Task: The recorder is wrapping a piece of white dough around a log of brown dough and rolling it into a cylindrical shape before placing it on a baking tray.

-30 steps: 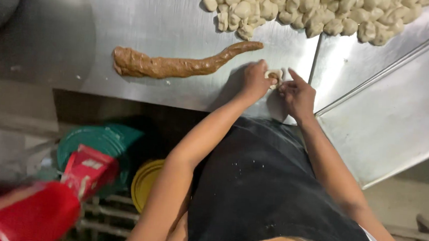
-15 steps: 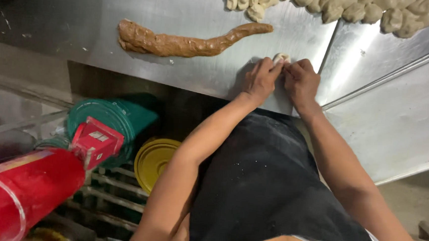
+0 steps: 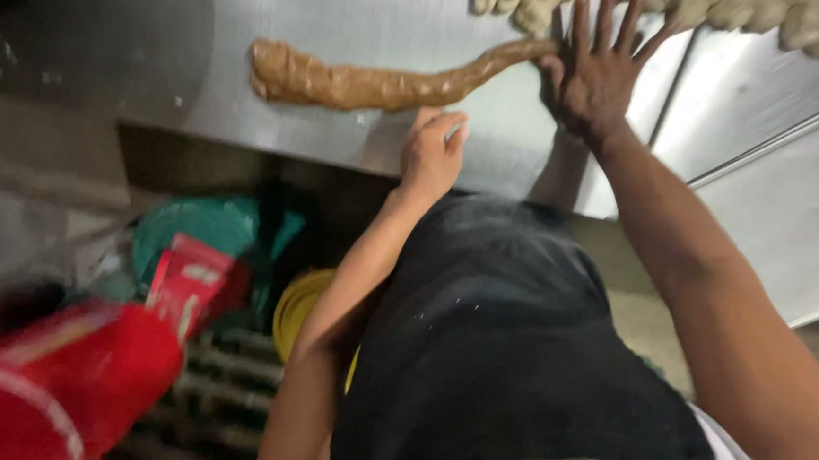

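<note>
A long brown rope of dough lies across the steel table, thick at its left end and thin at its right. My right hand is flat on the table with fingers spread, beside the rope's thin end, its fingertips at a pile of pale dough pieces along the far edge. My left hand is curled at the table's near edge, just below the rope, with a small pale bit of dough showing between its fingers. I wear a black apron.
Below the table's near edge is a wire rack with a red container, a red and white box, a green lid and a yellow bowl. A second steel surface slopes off at the right.
My hands have parted. The right hand opened and moved up to the rope's thin end and the dough pile. The left hand stayed curled near the table edge. The view shifted closer.
</note>
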